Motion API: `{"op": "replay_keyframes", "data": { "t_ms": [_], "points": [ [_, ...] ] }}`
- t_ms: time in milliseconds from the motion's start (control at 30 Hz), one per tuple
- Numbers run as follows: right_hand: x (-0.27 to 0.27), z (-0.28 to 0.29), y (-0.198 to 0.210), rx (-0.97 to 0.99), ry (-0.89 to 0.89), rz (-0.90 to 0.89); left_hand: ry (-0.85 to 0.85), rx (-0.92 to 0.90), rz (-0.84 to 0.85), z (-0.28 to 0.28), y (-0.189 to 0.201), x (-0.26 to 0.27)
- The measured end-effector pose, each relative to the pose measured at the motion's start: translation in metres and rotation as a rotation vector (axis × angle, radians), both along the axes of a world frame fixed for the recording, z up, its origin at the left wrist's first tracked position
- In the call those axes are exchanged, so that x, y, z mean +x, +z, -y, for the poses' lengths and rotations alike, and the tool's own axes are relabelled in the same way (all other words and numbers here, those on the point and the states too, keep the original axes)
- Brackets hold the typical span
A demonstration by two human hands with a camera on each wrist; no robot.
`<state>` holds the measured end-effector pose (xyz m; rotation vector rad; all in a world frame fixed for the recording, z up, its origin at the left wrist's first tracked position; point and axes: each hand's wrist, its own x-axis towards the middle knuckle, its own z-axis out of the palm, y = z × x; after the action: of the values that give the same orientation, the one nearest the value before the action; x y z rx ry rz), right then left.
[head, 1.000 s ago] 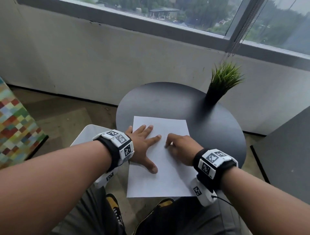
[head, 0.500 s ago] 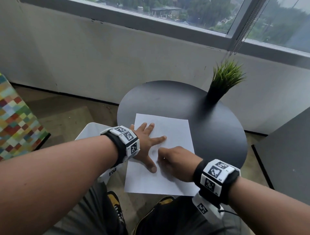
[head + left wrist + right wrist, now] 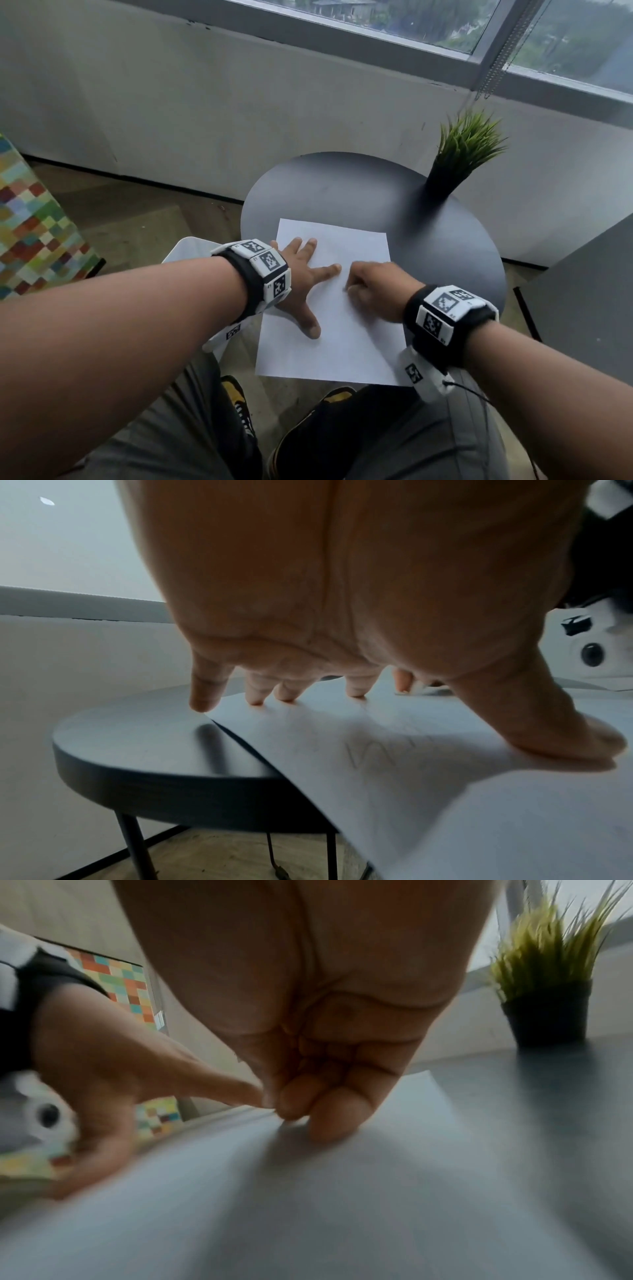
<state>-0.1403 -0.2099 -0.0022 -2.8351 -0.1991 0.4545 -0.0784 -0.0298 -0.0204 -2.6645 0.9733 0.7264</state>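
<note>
Nearest: near end of the white rectangular sheet of paper (image 3: pixel 342 349), overhanging the rim of the round black table (image 3: pixel 342 192). Lies flat otherwise, long axis running near to far, directly under both hands. On its left half, left hand (image 3: pixel 298 284) spread wide, palm arched, fingertips (image 3: pixel 287 696) and thumb pressing down, little finger at the sheet's left edge. Just right of the left forefinger, at mid-sheet, right hand (image 3: pixel 376 291) with fingers (image 3: pixel 329 1118) curled in, tips bunched against the paper; cannot tell whether anything small sits pinched there. Equally near the sheet, both; probably left to anchor, right to work along the long axis. Far right on the table, well apart: green grass-like plant in a dark pot (image 3: pixel 445 178).
</note>
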Motion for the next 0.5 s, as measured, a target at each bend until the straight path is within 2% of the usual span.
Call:
{"op": "replay_keyframes", "data": {
  "t_ms": [100, 267, 500],
  "points": [
    [-0.013, -0.019, -0.004, 0.052, 0.150, -0.078, -0.012, 0.019, 0.003, 0.001, 0.001, 0.001],
    [0.011, 0.018, -0.004, -0.026, -0.064, 0.011, -0.041, 0.014, -0.005, 0.006, 0.004, 0.004],
    [0.008, 0.020, -0.008, -0.160, 0.078, 0.065, -0.009, -0.049, 0.022, 0.013, -0.001, -0.006]
  ]
}}
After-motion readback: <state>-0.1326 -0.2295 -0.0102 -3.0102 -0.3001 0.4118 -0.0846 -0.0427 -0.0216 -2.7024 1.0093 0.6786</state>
